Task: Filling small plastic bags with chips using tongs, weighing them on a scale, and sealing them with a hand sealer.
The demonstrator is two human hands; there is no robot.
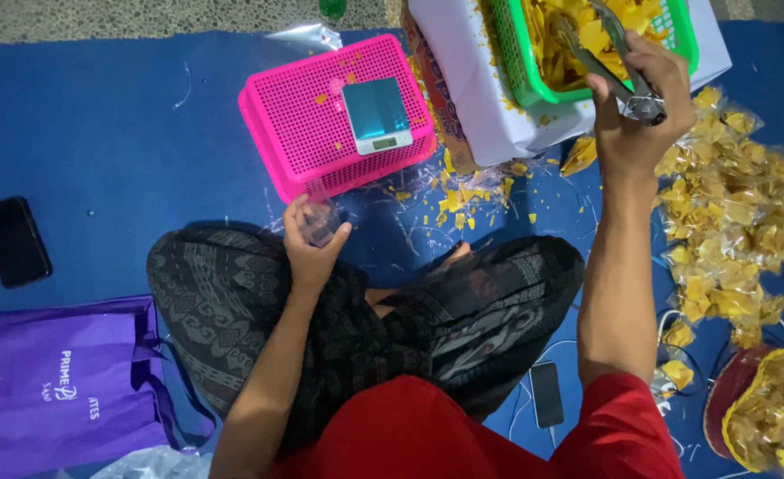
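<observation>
Head view shows the left hand [314,238] pinching a small clear plastic bag [323,222] just below the upturned pink plastic basket [303,124] carrying a small digital scale [376,114]. Further right, the right hand [638,102] clenches metal tongs [611,55] reaching into the green plastic basket [516,58] of yellow chips [569,31].

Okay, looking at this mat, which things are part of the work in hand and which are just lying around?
In use:
right hand gripping metal tongs
green basket of yellow chips
left hand holding a small clear bag
digital scale on the upturned pink basket
pile of filled bags

Lying about:
purple tote bag
black phone
second phone
</observation>
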